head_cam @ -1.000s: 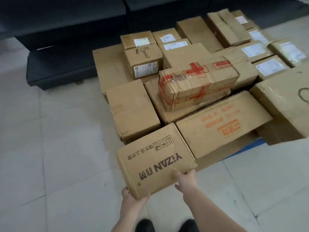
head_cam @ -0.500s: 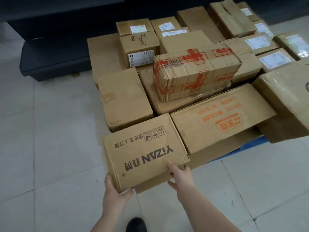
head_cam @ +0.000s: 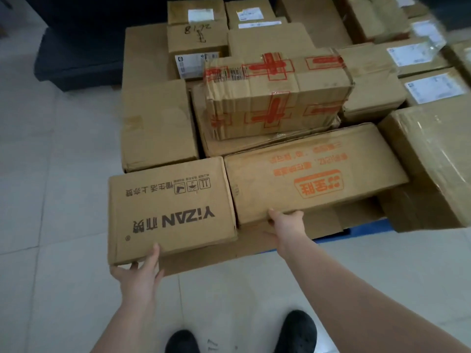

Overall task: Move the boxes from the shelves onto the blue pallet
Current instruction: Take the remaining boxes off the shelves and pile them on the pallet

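Observation:
A brown YiZAN box [head_cam: 168, 207] lies flat at the front left of the stack, beside a long orange-printed box [head_cam: 313, 174]. My left hand [head_cam: 139, 272] grips its near left corner, thumb on the front face and fingers underneath. My right hand [head_cam: 286, 222] is at the near edge of the orange-printed box, fingers curled under that edge. The blue pallet [head_cam: 369, 225] shows only as a strip below the boxes at the front right. A box with red cross tape [head_cam: 275, 98] sits on top in the middle.
Several more cardboard boxes, some with white labels [head_cam: 433, 87], fill the stack to the back and right. A flat cardboard sheet [head_cam: 204, 258] sticks out under the front boxes. Dark shelving [head_cam: 76, 54] stands behind on the left. Pale tiled floor [head_cam: 56, 200] and my black shoes [head_cam: 295, 332] lie below.
The YiZAN box went forward and down beside the orange-printed box. My right hand left it and moved onto the orange-printed box's near edge. My left hand stayed on the corner.

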